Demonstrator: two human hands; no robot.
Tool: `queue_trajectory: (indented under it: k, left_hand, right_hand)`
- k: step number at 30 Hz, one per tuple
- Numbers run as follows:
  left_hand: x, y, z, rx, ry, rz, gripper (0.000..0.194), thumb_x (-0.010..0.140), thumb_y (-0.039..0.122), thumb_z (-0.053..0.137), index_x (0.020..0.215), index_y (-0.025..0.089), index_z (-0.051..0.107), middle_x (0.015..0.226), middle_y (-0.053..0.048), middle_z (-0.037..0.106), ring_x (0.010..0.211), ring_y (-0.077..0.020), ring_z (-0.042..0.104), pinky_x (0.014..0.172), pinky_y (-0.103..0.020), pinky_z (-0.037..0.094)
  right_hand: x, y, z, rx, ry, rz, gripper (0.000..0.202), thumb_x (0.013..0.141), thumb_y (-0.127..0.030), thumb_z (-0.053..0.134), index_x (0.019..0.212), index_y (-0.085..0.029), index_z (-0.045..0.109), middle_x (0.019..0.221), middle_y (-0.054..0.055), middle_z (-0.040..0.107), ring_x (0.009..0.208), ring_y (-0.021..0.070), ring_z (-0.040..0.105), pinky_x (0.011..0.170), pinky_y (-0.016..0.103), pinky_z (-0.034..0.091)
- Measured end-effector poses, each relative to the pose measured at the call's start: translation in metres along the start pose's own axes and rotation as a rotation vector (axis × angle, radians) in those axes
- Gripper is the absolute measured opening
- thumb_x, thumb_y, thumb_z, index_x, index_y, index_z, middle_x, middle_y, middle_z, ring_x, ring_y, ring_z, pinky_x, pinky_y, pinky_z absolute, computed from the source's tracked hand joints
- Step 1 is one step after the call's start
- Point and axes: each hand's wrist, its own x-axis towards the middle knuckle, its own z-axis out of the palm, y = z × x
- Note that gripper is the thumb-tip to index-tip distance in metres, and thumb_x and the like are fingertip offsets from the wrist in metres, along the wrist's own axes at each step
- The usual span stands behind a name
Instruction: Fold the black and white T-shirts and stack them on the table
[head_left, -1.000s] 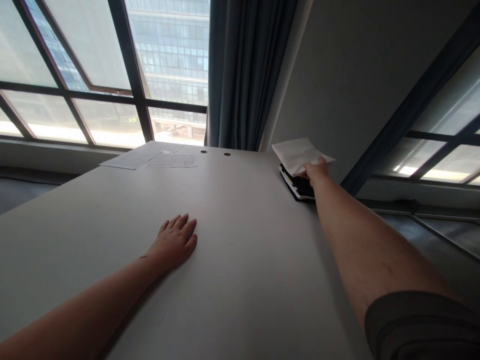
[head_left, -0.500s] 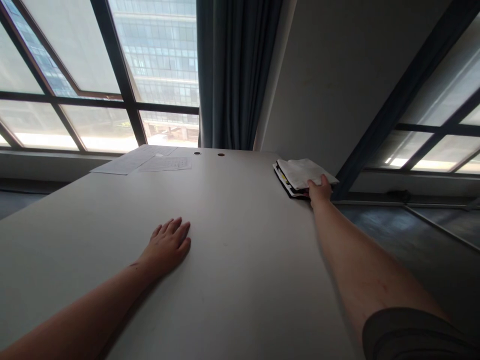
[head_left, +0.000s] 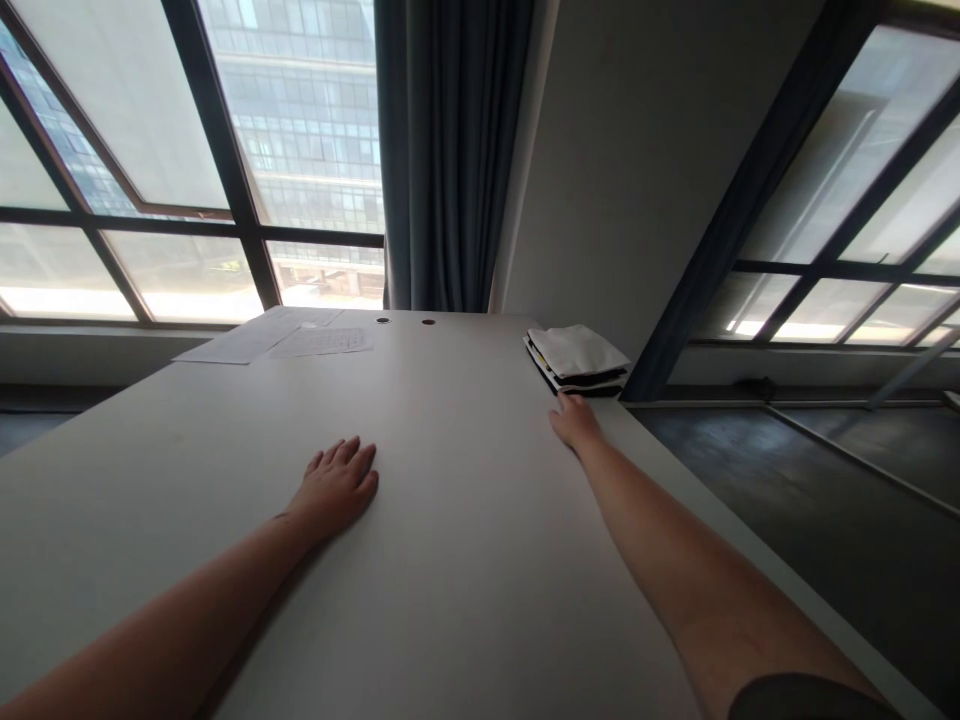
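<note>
My left hand (head_left: 339,487) lies palm down on the white table (head_left: 442,520), fingers spread, holding nothing. At the table's far right edge is a stack of flat white and black items (head_left: 577,355), with a pale cloth-like piece on top and a bit of yellow showing at its left side. My right hand (head_left: 576,420) is at the near edge of this stack, its fingertips touching or just short of the lowest layer. Its fingers are partly hidden, so whether they grip anything does not show.
Sheets of paper (head_left: 247,338) lie at the table's far left. Two round holes sit near the far edge. Beyond are windows, a dark curtain (head_left: 450,150) and a grey wall. On the right, the table edge drops to a dark floor (head_left: 795,480).
My right hand has come off the top of the stack, moving left and nearer to me. The view has shifted slightly to the right. My left hand stays flat.
</note>
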Motion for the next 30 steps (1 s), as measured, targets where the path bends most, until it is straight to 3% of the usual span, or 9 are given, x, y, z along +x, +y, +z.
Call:
queue_trajectory:
  k: [2, 5, 10, 12, 18, 26, 30]
  left_hand:
    - [0.000, -0.002, -0.001, 0.009, -0.009, -0.001, 0.061, 0.105, 0.041, 0.037, 0.161, 0.019, 0.050, 0.170, -0.017, 0.040, 0.159, -0.0341, 0.035, 0.129, -0.056, 0.025]
    - [-0.002, -0.001, -0.007, -0.005, -0.038, 0.052, 0.062, 0.107, 0.043, 0.037, 0.162, 0.018, 0.047, 0.172, -0.018, 0.037, 0.160, -0.0354, 0.032, 0.129, -0.060, 0.024]
    - [-0.017, 0.026, -0.015, -0.122, -0.136, 0.584, 0.062, 0.110, 0.050, 0.035, 0.165, 0.023, 0.043, 0.174, -0.010, 0.035, 0.162, -0.0262, 0.028, 0.133, -0.050, 0.018]
    - [-0.023, 0.043, -0.014, -0.131, -0.155, 0.671, 0.064, 0.111, 0.053, 0.032, 0.169, 0.024, 0.035, 0.175, -0.009, 0.030, 0.163, -0.0256, 0.025, 0.134, -0.050, 0.015]
    - [-0.018, 0.068, -0.006, -0.094, -0.174, 0.699, 0.069, 0.112, 0.054, 0.029, 0.172, 0.021, 0.024, 0.177, -0.012, 0.022, 0.165, -0.0262, 0.020, 0.134, -0.054, 0.011]
    - [-0.010, 0.088, 0.001, -0.020, -0.172, 0.554, 0.071, 0.112, 0.052, 0.024, 0.171, 0.012, 0.026, 0.176, -0.018, 0.017, 0.165, -0.0285, 0.016, 0.133, -0.051, 0.016]
    - [-0.012, 0.087, 0.003, -0.043, -0.173, 0.564, 0.071, 0.112, 0.052, 0.022, 0.171, 0.013, 0.025, 0.176, -0.016, 0.017, 0.165, -0.0273, 0.017, 0.134, -0.049, 0.016]
  right_hand:
    - [-0.018, -0.014, 0.002, -0.033, -0.083, -0.105, 0.059, 0.102, -0.038, 0.045, 0.154, -0.012, 0.057, 0.161, 0.022, 0.050, 0.147, 0.0332, 0.048, 0.123, 0.044, 0.034]
    - [-0.047, -0.038, 0.002, -0.064, -0.190, -0.206, 0.064, 0.105, -0.046, 0.040, 0.160, -0.015, 0.050, 0.171, 0.019, 0.038, 0.158, 0.0325, 0.033, 0.128, 0.052, 0.023]
    - [-0.099, -0.068, -0.008, -0.084, -0.369, -0.430, 0.075, 0.107, -0.057, 0.031, 0.171, -0.020, 0.028, 0.179, 0.013, 0.016, 0.165, 0.0327, 0.015, 0.131, 0.058, 0.010]
    - [-0.115, -0.072, -0.015, -0.076, -0.417, -0.530, 0.077, 0.106, -0.059, 0.029, 0.173, -0.020, 0.024, 0.179, 0.013, 0.012, 0.166, 0.0327, 0.012, 0.131, 0.059, 0.008]
    - [-0.137, -0.073, -0.027, -0.050, -0.431, -0.597, 0.079, 0.105, -0.057, 0.029, 0.172, -0.017, 0.024, 0.179, 0.014, 0.012, 0.166, 0.0328, 0.011, 0.131, 0.059, 0.008]
    - [-0.132, -0.072, -0.034, -0.010, -0.466, -0.594, 0.080, 0.103, -0.058, 0.036, 0.172, -0.018, 0.027, 0.179, 0.013, 0.014, 0.166, 0.0326, 0.011, 0.132, 0.059, 0.007]
    - [-0.131, -0.071, -0.037, -0.033, -0.492, -0.604, 0.080, 0.103, -0.058, 0.037, 0.172, -0.017, 0.027, 0.179, 0.013, 0.012, 0.166, 0.0323, 0.010, 0.132, 0.056, 0.007]
